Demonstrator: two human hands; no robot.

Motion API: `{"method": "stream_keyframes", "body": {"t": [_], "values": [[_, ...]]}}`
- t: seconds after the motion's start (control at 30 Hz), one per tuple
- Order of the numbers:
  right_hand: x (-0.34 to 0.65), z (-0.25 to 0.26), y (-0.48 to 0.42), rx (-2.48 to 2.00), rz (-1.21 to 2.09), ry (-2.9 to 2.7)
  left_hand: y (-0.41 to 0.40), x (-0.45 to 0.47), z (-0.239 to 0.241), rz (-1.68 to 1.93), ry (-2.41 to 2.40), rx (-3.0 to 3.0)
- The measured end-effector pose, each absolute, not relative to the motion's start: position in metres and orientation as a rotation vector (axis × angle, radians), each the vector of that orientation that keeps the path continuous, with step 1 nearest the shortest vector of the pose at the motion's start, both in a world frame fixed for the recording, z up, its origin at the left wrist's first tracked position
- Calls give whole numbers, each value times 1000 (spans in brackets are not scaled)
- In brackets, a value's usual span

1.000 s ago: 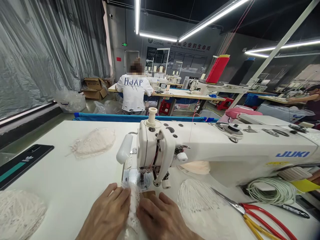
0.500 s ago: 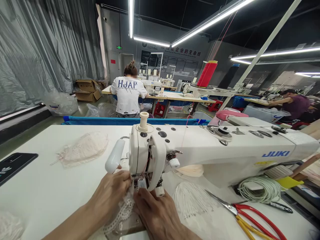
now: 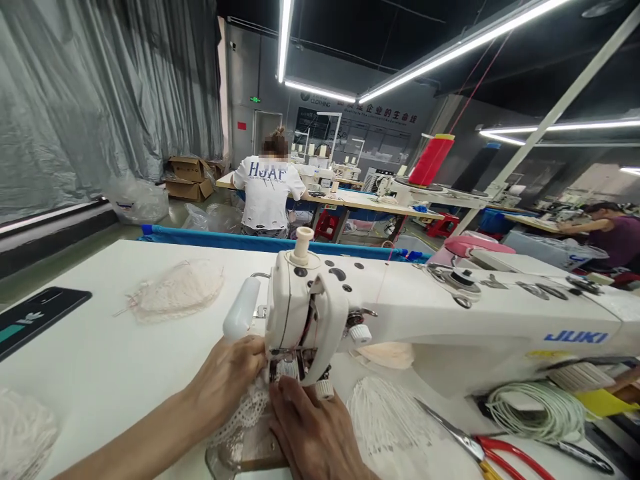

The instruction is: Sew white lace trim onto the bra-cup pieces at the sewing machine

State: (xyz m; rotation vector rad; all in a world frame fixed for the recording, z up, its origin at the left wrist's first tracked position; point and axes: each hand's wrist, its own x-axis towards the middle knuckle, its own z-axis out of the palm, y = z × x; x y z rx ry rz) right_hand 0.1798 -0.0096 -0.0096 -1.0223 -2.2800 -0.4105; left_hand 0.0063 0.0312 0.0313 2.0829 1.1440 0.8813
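A white sewing machine (image 3: 310,307) stands in front of me with pink thread at its head. My left hand (image 3: 234,370) is left of the needle area, its bent fingers closed on white lace trim (image 3: 246,412) with an eyelet edge. Right of the lace, my right hand (image 3: 317,427) is bent over the work with fingers pressed together close to the presser foot. Both sets of fingertips are partly hidden by the machine head and the fabric. The lace runs down between my hands over the machine bed.
Red-handled scissors (image 3: 470,443) lie at right, beside white fringe (image 3: 383,417) and a coil of pale cord (image 3: 537,412). On the left are a phone (image 3: 43,317), a gathered lace piece (image 3: 177,291) and another white bundle (image 3: 23,433). A person (image 3: 270,190) sits beyond.
The view has shifted, so the machine and table appear farther right. My left hand has drawn slightly back from the machine head. My right hand stays beside the presser foot.
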Motion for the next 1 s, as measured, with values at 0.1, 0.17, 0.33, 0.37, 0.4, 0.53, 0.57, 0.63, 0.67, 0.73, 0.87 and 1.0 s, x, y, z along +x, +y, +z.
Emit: {"method": "stream_keyframes", "body": {"t": [0.1, 0.17, 0.33, 0.37, 0.4, 0.53, 0.57, 0.63, 0.67, 0.73, 0.87, 1.0], "values": [[180, -13, -10, -981, -423, -2189, 19, 8, 27, 932, 1093, 2249], [182, -10, -12, -957, -372, -2260, 7, 9, 18, 928, 1078, 2464], [188, -1, -18, -944, -266, -2347, -15, 13, -8, 907, 1183, 2941], [189, -2, -18, -943, -257, -2346, -16, 13, -11, 899, 1189, 2946], [189, -2, -18, -941, -252, -2345, -16, 13, -12, 892, 1184, 2947], [188, -5, -18, -932, -262, -2338, -14, 11, -15, 893, 1195, 2955], [188, -5, -17, -938, -263, -2339, -13, 11, -15, 903, 1194, 2957], [189, -5, -17, -948, -256, -2349, -12, 8, -13, 928, 1179, 2946], [189, -4, -17, -951, -251, -2354, -11, 7, -10, 950, 1162, 2932], [189, -4, -17, -955, -242, -2358, -6, 4, 0, 946, 1126, 2887], [189, -4, -16, -967, -239, -2334, 13, -1, 22, 640, 1257, 2854], [190, -1, -18, -984, -215, -2313, 7, -4, 15, 409, 1514, 2841]]}}
